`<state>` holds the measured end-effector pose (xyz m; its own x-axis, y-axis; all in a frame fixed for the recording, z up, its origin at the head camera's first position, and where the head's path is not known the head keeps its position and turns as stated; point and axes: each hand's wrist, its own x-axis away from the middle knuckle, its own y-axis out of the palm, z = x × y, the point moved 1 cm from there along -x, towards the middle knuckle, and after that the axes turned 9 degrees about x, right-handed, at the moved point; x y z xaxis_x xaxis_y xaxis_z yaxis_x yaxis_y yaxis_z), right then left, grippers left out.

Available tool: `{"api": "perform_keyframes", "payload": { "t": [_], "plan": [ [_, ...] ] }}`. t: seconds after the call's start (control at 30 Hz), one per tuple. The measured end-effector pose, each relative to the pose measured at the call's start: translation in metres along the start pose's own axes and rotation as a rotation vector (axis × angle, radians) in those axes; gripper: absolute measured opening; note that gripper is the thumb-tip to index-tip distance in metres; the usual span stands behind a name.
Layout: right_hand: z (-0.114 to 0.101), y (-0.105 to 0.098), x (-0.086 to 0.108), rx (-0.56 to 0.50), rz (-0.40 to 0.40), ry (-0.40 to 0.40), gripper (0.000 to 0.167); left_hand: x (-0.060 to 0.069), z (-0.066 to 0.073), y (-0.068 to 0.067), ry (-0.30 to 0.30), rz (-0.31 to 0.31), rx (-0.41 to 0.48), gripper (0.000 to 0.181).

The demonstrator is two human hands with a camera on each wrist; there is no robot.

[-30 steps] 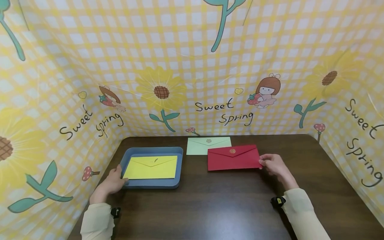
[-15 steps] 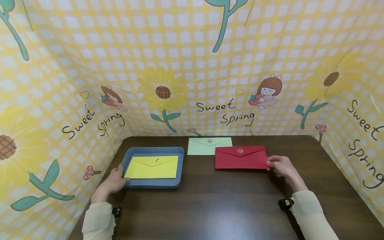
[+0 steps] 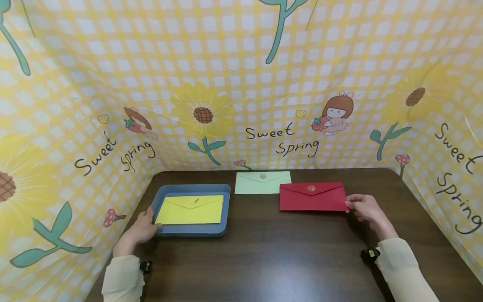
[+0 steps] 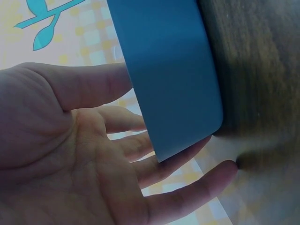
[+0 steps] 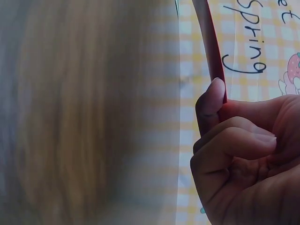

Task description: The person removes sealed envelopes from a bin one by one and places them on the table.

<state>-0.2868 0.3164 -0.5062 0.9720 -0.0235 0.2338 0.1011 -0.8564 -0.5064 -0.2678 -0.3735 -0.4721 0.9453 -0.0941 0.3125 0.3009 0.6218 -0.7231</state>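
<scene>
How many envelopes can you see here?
3: a yellow one in the blue tray, a green one on the table, and a red one pinched by the right fingers. Others could be hidden underneath.

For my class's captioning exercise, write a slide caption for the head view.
Right hand pinches a red envelope; left hand holds a blue tray with a yellow envelope inside.

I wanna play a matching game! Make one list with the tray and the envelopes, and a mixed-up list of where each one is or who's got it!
Things:
1. tray
2. red envelope
3. yellow envelope
4. green envelope

Places:
A. lying in something blue
B. partly hidden by another envelope
C. held at its side by the left hand
D. pinched by the right hand

Right pairs: 1-C, 2-D, 3-A, 4-B
</scene>
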Motion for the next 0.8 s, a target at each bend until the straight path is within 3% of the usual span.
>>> {"api": "perform_keyframes", "payload": {
  "t": [0.5,0.8],
  "plan": [
    [0.010,-0.021,0.000,0.052,0.010,0.036,0.033,-0.002,-0.005,0.004,0.010,0.006,-0.003,0.082],
    [0.012,-0.035,-0.002,0.092,0.022,0.060,0.035,0.000,0.001,0.000,0.007,0.015,-0.005,0.082]
  ]
}}
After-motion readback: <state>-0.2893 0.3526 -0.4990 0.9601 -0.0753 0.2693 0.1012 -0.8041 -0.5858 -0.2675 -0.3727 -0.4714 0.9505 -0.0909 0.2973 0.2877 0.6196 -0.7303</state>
